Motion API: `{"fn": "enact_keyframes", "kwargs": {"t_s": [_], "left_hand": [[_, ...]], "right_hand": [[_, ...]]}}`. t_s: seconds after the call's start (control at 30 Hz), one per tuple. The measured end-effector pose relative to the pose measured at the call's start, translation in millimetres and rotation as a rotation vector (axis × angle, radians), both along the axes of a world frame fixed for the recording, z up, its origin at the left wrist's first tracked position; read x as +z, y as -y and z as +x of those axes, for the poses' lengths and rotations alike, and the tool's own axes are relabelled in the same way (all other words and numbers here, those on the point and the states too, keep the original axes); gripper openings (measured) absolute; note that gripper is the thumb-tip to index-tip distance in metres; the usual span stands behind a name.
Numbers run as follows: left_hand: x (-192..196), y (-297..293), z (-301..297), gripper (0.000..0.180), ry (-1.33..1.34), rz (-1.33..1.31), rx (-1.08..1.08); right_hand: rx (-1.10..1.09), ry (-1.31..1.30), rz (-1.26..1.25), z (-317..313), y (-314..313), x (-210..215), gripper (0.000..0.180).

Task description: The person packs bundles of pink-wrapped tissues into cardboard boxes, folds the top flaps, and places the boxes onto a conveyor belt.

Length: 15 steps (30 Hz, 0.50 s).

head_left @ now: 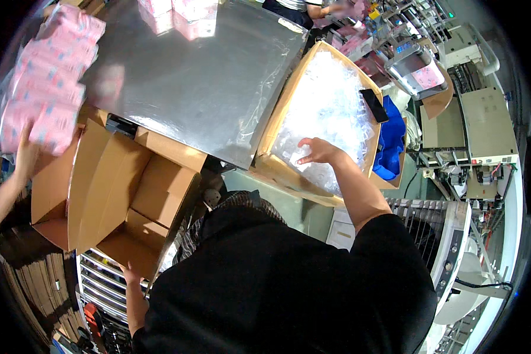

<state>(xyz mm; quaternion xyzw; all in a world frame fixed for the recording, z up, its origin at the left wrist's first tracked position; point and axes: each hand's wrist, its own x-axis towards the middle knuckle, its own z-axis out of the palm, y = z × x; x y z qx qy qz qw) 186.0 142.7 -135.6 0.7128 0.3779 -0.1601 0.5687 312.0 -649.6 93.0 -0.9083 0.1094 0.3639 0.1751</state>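
Observation:
My right hand (320,151) is over the near end of a carton (264,144) filled with clear plastic bags (324,100). Its thumb and fingers are apart in a curve, and I see nothing held firmly between them. Down at the left, my left hand (133,276) grips the near edge of an open cardboard box (109,189). Part of its fingers is hidden against the cardboard. The box's flaps stand up, and the inside that shows holds nothing.
At the left, another person's hand (26,154) touches a stack of pink packages (47,88). More pink packs (186,17) stand on the grey metal table (189,88). A black phone (374,105) lies on the carton's right edge, beside blue cloth (389,147). Rollers (103,283) run under the box.

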Motion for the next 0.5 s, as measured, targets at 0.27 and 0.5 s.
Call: {"fn": "enact_keyframes", "kwargs": {"t_s": [0.27,0.5], "left_hand": [[-20.0,-17.3,-1.6,0.068,-0.080,0.013,0.012],[-8.2,-5.5,0.7,0.062,-0.182,0.193,-0.107]], "right_hand": [[0.045,0.027,0.034,-4.3,6.4,-3.8,0.026],[-0.705,0.558,0.588,-34.0,31.9,20.8,0.004]]}}
